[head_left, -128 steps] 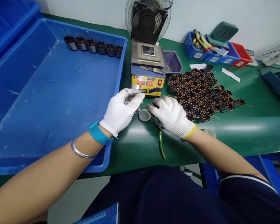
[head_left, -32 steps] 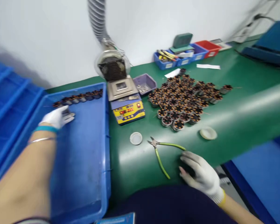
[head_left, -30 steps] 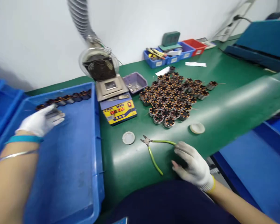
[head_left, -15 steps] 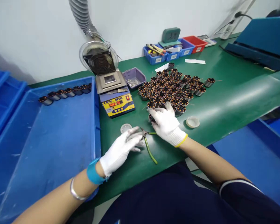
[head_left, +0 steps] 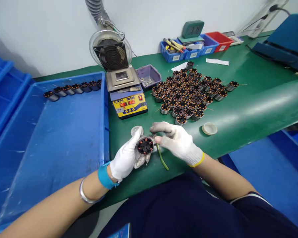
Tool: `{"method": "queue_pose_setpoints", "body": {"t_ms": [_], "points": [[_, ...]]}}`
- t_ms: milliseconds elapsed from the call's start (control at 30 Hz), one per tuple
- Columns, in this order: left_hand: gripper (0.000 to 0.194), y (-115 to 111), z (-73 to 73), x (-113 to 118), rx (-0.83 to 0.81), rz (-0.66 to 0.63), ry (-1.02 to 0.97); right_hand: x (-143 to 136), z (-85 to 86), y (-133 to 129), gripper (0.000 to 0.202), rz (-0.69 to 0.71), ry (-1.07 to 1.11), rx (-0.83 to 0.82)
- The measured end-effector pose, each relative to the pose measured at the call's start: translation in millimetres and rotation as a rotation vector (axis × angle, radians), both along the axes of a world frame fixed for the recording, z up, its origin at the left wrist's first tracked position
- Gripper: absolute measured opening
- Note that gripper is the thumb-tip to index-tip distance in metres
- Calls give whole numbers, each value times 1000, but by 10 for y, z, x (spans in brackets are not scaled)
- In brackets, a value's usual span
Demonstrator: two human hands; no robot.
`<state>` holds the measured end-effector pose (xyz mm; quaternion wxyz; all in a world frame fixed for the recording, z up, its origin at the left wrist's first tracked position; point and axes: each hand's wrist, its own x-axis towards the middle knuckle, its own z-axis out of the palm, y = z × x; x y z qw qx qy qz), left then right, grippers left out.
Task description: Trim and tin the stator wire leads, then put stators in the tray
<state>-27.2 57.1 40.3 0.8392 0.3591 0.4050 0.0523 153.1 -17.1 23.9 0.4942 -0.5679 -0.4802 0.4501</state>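
My gloved left hand point(head_left: 126, 158) is closed around a motor stator point(head_left: 145, 145), a short metal cylinder with a black core and copper windings. Its end face tilts up towards me. Close by on the right, my gloved right hand point(head_left: 177, 140) has its thumb and fingers apart, with nothing seen between them; the thumb tip pokes bare from the glove. Under and beside the hands lie green-handled cutting pliers point(head_left: 162, 158), partly hidden by the stator and right hand. A small clear round dish point(head_left: 135, 130) sits behind the left hand.
Many stators point(head_left: 186, 89) stand grouped on the green table point(head_left: 238, 109). A blue tray point(head_left: 72, 132) at left holds a row of stators. Behind are a yellow solder pot unit point(head_left: 130, 105), a purple bin point(head_left: 150, 74) and small parts boxes point(head_left: 173, 57). A shallow dish point(head_left: 209, 129) sits at right.
A stator has come from the near edge of the group into my left hand, which has closed on it. My right hand has moved left and nearer to me, over the pliers.
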Motion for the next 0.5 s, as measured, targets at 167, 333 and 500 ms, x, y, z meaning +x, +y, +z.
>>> {"method": "queue_pose_setpoints", "body": {"t_ms": [167, 333, 500], "points": [[54, -40, 57, 22, -11, -11, -39, 44, 148, 110, 16, 99, -164, 107], [44, 51, 122, 0, 61, 464, -131, 36, 477, 118, 7, 118, -692, 459], [55, 204, -2, -62, 32, 408, -78, -21, 743, 158, 11, 239, -837, 623]]}}
